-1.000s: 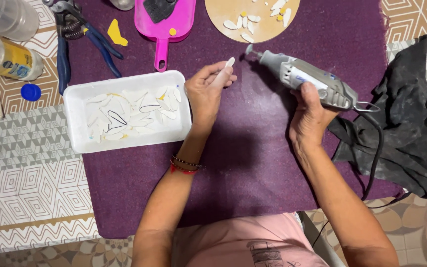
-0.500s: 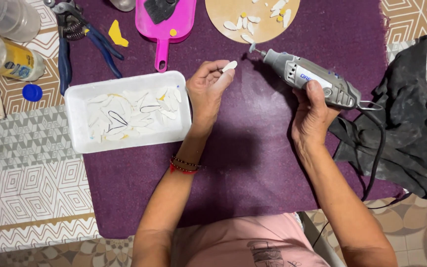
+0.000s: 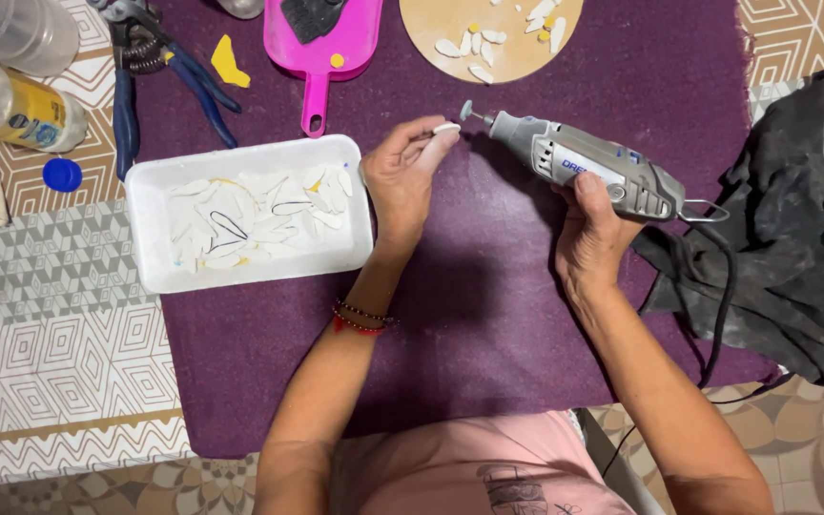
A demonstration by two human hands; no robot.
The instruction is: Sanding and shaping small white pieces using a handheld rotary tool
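- The small white piece (image 3: 446, 127) is pinched between the fingertips of the left hand (image 3: 402, 176), above the purple cloth (image 3: 488, 315), just beside the grinding tip of the grey rotary tool (image 3: 584, 167); whether they touch, one cannot tell.
- The right hand (image 3: 588, 234) is closed around the tool body, which lies tilted, tip to the upper left.
- Between both hands and toward the person, the cloth is bare and gives open room.
- The white tray (image 3: 150, 205) with pale pieces stands just beside the left hand.
- The pink paddle (image 3: 315, 91) and the round board (image 3: 517, 62) lie near the far edge.
- The dark rag (image 3: 784, 248) and the black cord (image 3: 722, 315) crowd the right edge.
- Blue pliers (image 3: 126, 114) and a bottle (image 3: 35, 114) lie far left.
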